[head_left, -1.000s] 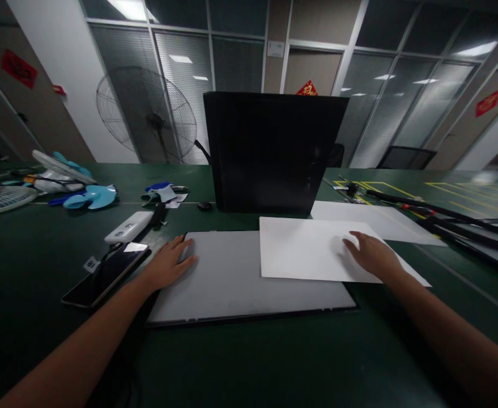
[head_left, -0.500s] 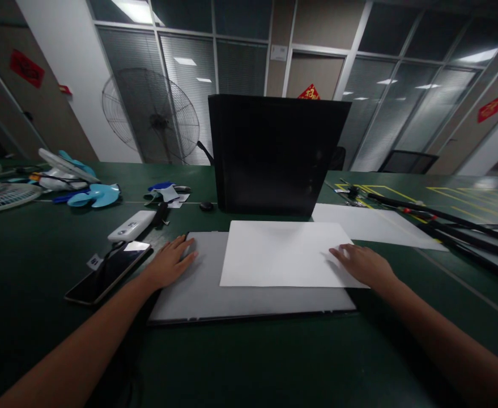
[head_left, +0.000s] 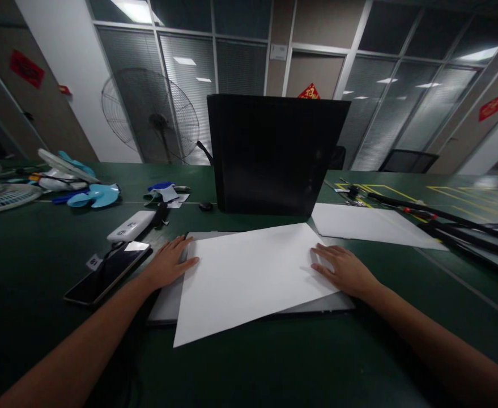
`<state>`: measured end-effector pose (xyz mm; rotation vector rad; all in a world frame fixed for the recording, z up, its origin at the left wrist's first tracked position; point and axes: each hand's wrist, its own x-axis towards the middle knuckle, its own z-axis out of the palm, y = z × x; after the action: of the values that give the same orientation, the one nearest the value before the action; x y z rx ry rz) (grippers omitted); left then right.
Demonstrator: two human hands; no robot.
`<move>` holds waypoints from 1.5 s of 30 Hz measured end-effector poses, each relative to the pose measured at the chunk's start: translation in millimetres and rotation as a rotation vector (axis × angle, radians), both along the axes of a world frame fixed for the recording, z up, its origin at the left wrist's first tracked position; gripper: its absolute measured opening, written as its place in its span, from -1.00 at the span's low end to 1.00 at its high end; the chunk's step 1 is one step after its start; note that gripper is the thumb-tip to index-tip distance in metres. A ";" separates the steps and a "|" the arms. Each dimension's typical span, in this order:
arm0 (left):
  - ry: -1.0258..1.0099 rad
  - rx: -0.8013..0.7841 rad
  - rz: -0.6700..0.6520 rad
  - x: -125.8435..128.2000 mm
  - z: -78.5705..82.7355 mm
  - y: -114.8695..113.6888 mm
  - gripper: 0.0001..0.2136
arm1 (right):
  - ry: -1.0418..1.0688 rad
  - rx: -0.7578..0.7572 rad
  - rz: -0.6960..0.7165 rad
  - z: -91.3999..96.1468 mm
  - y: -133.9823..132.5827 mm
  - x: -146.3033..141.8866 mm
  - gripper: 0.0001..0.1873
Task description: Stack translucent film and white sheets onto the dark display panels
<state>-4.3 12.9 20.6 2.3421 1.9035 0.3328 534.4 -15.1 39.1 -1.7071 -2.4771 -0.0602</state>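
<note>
A white sheet of paper [head_left: 249, 277] lies skewed over a flat grey panel [head_left: 167, 300] on the dark green table [head_left: 274, 362]. My right hand [head_left: 344, 269] rests flat on the sheet's right edge, fingers spread, open. My left hand [head_left: 170, 260] lies flat at the panel's left end, its fingertips touching the sheet's left corner, open. The sheet's near left corner hangs past the panel's front edge.
An upright black box [head_left: 274, 153] stands just behind the panel. Another white sheet [head_left: 367, 224] lies to the right, with black rods [head_left: 452, 221] beyond. On the left are a phone [head_left: 108, 272], a white device [head_left: 130, 225], blue fan parts [head_left: 91, 195] and a standing fan [head_left: 150, 116].
My right hand slid the white sheet leftward over the grey panel and turned it askew. The left hand stayed at the panel's left end.
</note>
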 end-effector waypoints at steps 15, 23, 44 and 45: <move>-0.129 0.032 0.136 -2.2 0.1 5.5 -0.33 | 0.111 -0.046 0.182 10.6 -4.9 -4.4 -0.36; -0.139 0.091 0.262 -5.8 -8.9 13.4 -0.40 | 0.085 -0.124 0.217 13.5 -6.5 -8.2 -0.34; -0.127 0.084 0.228 -8.7 -10.2 13.2 -0.40 | 0.136 -0.109 0.314 20.3 -11.1 -6.6 -0.39; -0.137 0.091 0.222 -8.7 -9.6 12.8 -0.42 | 0.143 -0.086 0.316 19.9 -11.3 -5.6 -0.40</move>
<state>-13.0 25.7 11.0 2.0999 2.1248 0.5947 528.8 -26.4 59.0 -1.2760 -2.6376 0.1956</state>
